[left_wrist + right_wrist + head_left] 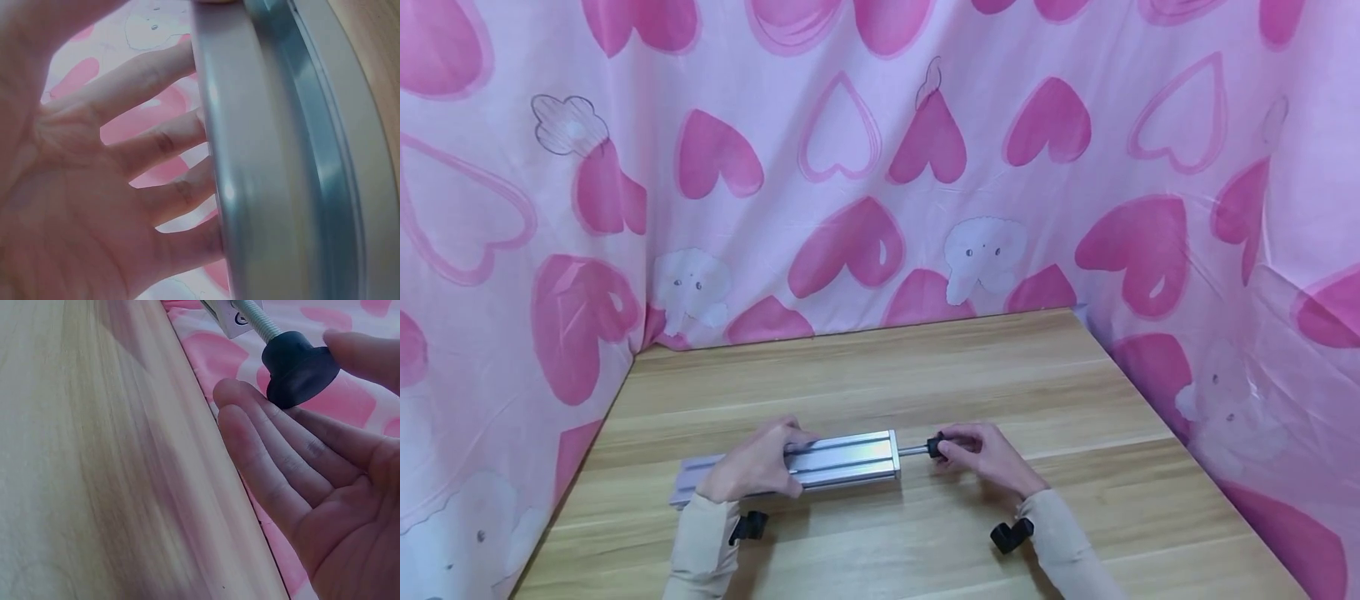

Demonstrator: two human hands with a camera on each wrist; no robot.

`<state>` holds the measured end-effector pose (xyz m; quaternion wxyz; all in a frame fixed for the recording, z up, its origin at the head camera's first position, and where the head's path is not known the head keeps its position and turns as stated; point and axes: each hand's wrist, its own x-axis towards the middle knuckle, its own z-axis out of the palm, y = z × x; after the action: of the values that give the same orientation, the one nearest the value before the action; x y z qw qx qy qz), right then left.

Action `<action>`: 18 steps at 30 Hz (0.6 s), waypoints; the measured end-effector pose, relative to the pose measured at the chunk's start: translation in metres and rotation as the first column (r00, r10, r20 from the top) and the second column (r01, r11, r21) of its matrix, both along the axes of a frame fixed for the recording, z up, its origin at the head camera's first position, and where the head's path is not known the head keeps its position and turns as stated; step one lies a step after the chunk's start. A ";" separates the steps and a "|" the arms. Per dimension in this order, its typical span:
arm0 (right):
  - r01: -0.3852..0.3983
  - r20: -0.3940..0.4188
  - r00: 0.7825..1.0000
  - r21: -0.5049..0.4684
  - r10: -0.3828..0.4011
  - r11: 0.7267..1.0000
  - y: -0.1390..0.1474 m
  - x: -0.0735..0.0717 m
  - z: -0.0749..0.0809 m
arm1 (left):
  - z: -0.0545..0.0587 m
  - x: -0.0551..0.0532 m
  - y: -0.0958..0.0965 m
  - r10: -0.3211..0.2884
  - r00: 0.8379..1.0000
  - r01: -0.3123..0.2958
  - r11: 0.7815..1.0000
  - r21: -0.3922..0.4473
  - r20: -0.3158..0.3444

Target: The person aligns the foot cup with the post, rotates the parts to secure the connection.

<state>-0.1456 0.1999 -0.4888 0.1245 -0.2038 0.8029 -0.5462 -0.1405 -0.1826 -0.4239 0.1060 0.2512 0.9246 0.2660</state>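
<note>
A silver aluminium extrusion profile (850, 454) with long grooves lies crosswise in front of me in the head view. My left hand (758, 462) grips it left of its middle, thumb on the near side and fingers over the far side. In the left wrist view, the fingertips meet the profile's edge (244, 156). From its right end sticks out a threaded rod (257, 320) with a black levelling foot (300, 372) on its tip. My right hand (988, 454) pinches that foot between thumb and fingers, the other fingers stretched out below it in the right wrist view.
The wood-grain table (865, 550) runs under both hands. A pink heart-patterned curtain (850, 250) borders it at the back and on both sides. Small black mounts (1011, 535) sit at both wrists, over beige sleeves (1063, 542).
</note>
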 end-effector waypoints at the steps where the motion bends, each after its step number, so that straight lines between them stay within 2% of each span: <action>1: -0.006 0.019 1.000 -0.016 0.007 1.000 0.000 0.000 0.000 | 0.000 0.000 0.000 0.001 1.000 -0.001 1.000 -0.002 0.000; 5: -0.007 0.082 0.997 -0.054 0.011 0.998 -0.002 -0.002 -0.001 | 0.002 0.000 0.002 0.013 1.000 -0.013 1.000 -0.003 0.013; 10: 0.000 0.101 0.995 -0.041 0.005 0.999 -0.004 -0.002 0.000 | 0.004 0.000 0.001 0.028 0.999 -0.028 1.000 -0.008 0.034; 13: 0.010 0.082 0.997 -0.020 -0.009 1.000 -0.003 0.000 0.000 | 0.005 -0.001 -0.001 0.014 0.999 -0.014 1.000 -0.010 0.030; 15: 0.020 0.040 0.999 -0.023 -0.019 1.000 -0.002 0.002 0.001 | 0.006 -0.001 -0.002 0.000 1.000 0.000 1.000 -0.001 0.025; 18: 0.022 -0.003 1.000 -0.091 -0.022 0.996 -0.001 0.004 0.001 | 0.006 -0.002 -0.004 -0.011 1.000 0.011 1.000 0.011 0.018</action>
<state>-0.1420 0.1993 -0.4875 0.1075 -0.2015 0.7795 -0.5833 -0.1424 -0.1862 -0.4180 0.1145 0.2545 0.9208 0.2725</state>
